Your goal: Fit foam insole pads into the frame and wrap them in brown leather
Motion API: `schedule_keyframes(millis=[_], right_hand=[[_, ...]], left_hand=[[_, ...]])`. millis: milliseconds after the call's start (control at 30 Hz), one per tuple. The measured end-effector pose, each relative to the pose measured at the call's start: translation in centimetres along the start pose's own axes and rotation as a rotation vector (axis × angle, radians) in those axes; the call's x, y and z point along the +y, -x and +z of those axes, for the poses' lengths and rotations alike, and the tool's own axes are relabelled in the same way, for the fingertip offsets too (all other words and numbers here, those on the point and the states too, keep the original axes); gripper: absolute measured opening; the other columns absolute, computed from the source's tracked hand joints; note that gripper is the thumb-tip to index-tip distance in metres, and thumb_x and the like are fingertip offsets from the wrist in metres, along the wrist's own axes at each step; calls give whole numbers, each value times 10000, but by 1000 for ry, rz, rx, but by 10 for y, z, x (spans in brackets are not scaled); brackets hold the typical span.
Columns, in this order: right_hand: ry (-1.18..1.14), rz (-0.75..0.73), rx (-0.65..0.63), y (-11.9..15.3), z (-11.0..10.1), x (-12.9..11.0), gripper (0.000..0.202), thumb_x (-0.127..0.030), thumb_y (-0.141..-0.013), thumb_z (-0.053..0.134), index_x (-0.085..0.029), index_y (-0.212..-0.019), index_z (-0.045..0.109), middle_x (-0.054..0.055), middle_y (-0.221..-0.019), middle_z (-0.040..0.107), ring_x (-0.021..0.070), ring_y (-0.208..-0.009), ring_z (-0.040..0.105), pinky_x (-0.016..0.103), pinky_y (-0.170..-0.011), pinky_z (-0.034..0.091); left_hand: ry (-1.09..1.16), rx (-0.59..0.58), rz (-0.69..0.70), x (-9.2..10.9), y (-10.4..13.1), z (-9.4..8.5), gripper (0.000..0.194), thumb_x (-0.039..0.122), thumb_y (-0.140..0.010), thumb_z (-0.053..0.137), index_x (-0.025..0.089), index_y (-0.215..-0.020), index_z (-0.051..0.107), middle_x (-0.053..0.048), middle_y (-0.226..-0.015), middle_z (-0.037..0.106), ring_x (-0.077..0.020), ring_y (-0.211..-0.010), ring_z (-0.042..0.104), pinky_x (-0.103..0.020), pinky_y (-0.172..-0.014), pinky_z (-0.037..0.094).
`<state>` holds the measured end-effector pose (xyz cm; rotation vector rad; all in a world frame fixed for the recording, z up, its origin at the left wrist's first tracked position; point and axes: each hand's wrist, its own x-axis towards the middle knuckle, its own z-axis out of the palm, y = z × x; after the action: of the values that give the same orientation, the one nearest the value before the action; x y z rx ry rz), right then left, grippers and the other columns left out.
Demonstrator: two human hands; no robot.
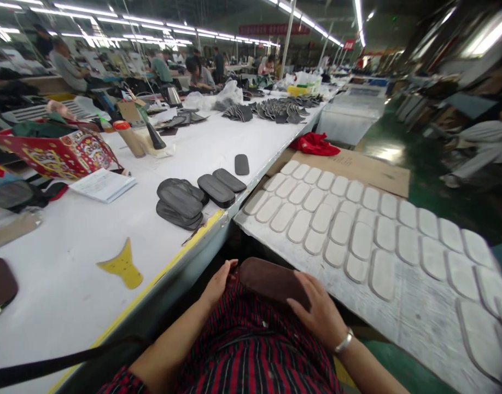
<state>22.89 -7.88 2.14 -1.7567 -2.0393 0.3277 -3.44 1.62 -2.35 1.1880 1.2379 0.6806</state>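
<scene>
A dark brown rounded oblong panel [271, 280], leather-like, lies tilted across my lap on red-and-black striped clothing. My right hand [320, 313] grips its right end, thumb on the near side and fingers over the far part; a silver bracelet is on that wrist. By the panel's left end is my left hand [219, 283], its fingers stretched out and close together. Whether the left fingertips touch the panel I cannot tell. Further off on the white table [82, 235] lie stacked dark grey oblong panels [180, 202] and a yellow fishtail-shaped template [123, 266].
To my right, a low board [419, 328] bears rows of pale oblong panels [361, 239]. Red cloth [315, 144] lies beyond. Leftward are a red patterned box [58, 150], papers [102, 184] and another brown piece [0, 284]. A strap crosses the lower left. People sit working in the background.
</scene>
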Motion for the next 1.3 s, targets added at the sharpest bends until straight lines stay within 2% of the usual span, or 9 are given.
schedule_keyframes(millis=[67,133,267,400,500,667,833,1000,1300], right_hand=[[19,174,63,25,-1,32,707,-433,-764,537,-164,-1348,243,143,-1291,403,276,-1199,373,457,-972,353],[-12,233,-6,46,6,53,810,-447,-720,579,-145,-1364,192,160,-1324,363,286,-1227,345,463,-986,340],[-142,226,-89,54,33,60,849,-423,-686,614,-135,-1354,177,165,-1324,364,264,-1235,346,435,-1009,322],[-176,284,-18,38,45,51,909,-433,-682,620,-117,-1358,101,182,-1326,337,262,-1237,340,432,-1018,309],[-86,245,-9,32,33,42,931,-443,-694,609,-124,-1373,58,181,-1348,307,274,-1252,311,451,-1014,309],[197,-48,1,17,4,3,772,-466,-755,542,-193,-1382,184,125,-1407,249,289,-1282,233,496,-1021,257],[302,-299,-150,-10,19,-45,626,-409,-797,503,-222,-1356,292,95,-1407,281,274,-1284,232,489,-1039,201],[322,-302,-215,-22,42,-63,602,-478,-774,526,-275,-1317,362,81,-1385,332,280,-1274,249,486,-1035,187],[311,-255,-232,-20,44,-65,547,-451,-804,502,-298,-1311,364,72,-1387,329,263,-1283,231,467,-1034,180]], left_hand=[[-15,26,87,-3,-1,1,580,575,-846,231,208,-1235,457,-66,-1282,469,-216,-1077,494,-333,-876,427],[-20,-67,196,-4,0,8,597,558,-815,373,186,-1281,399,-71,-1312,441,-221,-1185,412,-336,-975,357],[40,-182,258,-3,5,24,679,435,-764,551,177,-1334,287,-68,-1310,443,-207,-1184,426,-347,-1013,330],[22,-123,260,-1,4,19,494,412,-834,449,185,-1271,402,-54,-1277,483,-195,-1192,419,-355,-1047,279],[69,-201,274,-2,2,7,570,382,-809,509,201,-1319,331,-63,-1349,402,-193,-1239,363,-361,-1064,245],[134,-215,225,-5,-3,5,623,308,-727,601,192,-1290,362,-90,-1315,440,-220,-1189,428,-384,-1009,332],[37,-159,198,3,-4,13,499,247,-672,631,167,-1146,498,-63,-1124,591,-225,-1048,528,-375,-950,385],[19,-114,211,6,-1,15,466,199,-686,588,153,-1141,497,-66,-1133,585,-217,-1053,520,-347,-954,374],[107,-225,102,-8,6,4,509,393,-827,442,185,-1289,399,-24,-1322,448,-198,-1229,377,-339,-1065,243]])
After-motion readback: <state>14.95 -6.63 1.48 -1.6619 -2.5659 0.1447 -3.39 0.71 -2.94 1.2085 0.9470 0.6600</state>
